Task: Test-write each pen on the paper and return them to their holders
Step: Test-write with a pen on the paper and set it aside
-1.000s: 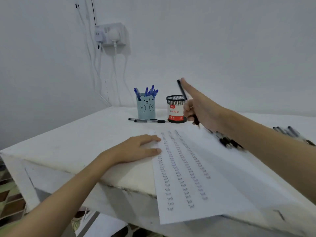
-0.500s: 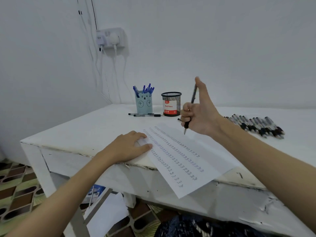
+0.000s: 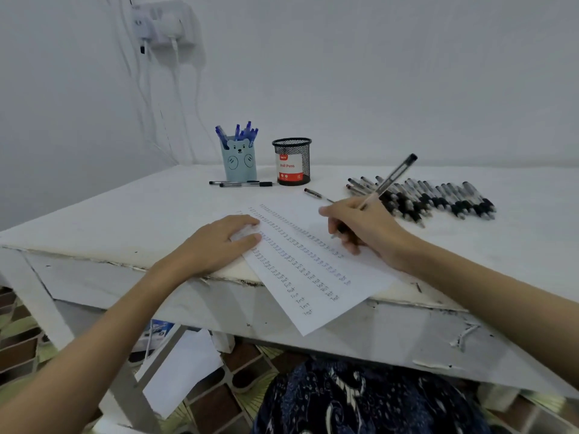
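- A white wall socket [image 3: 163, 25] with plugged-in chargers trails white cables down the pale wall at far left.
- The chipped, white-painted surface [image 3: 125, 208] shows flaking paint along its front edge.
- The left hand [image 3: 219, 242] lies palm down, fingers straight and relaxed, pressing the left edge of the white paper sheet [image 3: 313, 277], which overhangs the front edge and carries rows of small handwritten marks.
- A light-blue bear-faced pen holder [image 3: 239, 162] stands upright at the back, filled with blue pens [image 3: 241, 133]; two clear pens with black caps [image 3: 241, 183] lie flat just before it.
- A black wire-mesh cup with a red-and-white label [image 3: 292, 161] stands beside it.
- The right hand [image 3: 360, 227] pinches a slim black-capped pen [image 3: 391, 177] in curled fingers, tip down on the sheet, barrel tilted up to the right.
- A row of clear black-gripped pens [image 3: 438, 195] lies at right.
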Demonstrator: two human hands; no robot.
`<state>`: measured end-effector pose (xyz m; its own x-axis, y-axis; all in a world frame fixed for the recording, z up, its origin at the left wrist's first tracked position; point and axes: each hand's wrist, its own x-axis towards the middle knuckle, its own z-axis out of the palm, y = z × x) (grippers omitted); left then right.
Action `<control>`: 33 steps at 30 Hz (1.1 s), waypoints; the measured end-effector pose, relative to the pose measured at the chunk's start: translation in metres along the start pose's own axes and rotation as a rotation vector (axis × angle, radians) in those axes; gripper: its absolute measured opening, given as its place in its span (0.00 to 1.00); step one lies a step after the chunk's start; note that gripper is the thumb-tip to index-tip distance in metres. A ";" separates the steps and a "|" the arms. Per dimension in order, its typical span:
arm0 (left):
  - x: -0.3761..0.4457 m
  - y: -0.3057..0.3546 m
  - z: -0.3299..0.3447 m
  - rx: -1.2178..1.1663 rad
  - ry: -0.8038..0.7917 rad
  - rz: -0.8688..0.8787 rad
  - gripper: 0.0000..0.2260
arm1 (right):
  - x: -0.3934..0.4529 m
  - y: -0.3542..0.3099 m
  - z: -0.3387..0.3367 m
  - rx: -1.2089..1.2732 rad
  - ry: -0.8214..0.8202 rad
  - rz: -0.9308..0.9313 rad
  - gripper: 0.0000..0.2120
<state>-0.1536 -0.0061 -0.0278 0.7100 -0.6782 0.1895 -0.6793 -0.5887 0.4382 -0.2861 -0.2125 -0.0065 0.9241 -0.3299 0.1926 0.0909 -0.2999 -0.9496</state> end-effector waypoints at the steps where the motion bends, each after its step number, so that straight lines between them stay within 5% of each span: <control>1: 0.000 0.000 -0.001 0.000 0.004 -0.002 0.19 | -0.002 0.000 0.002 -0.002 0.023 -0.017 0.19; 9: -0.001 0.002 0.002 0.042 0.003 -0.019 0.19 | -0.005 0.008 0.005 -0.276 0.114 -0.115 0.22; 16: 0.002 -0.003 0.002 0.049 -0.003 -0.018 0.19 | -0.004 0.007 0.005 -0.280 0.080 -0.169 0.23; 21: 0.003 -0.005 0.003 0.038 -0.018 -0.033 0.29 | -0.002 0.008 0.008 -0.285 0.111 -0.221 0.23; 27: 0.005 -0.010 0.005 0.051 0.001 -0.009 0.23 | -0.002 0.008 0.007 -0.319 0.106 -0.183 0.23; 33: 0.006 -0.011 0.005 0.022 0.000 -0.010 0.31 | -0.001 0.010 0.006 -0.311 0.125 -0.209 0.23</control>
<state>-0.1430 -0.0061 -0.0358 0.7168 -0.6722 0.1852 -0.6761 -0.6050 0.4206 -0.2839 -0.2101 -0.0175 0.8435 -0.3338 0.4209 0.1377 -0.6230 -0.7700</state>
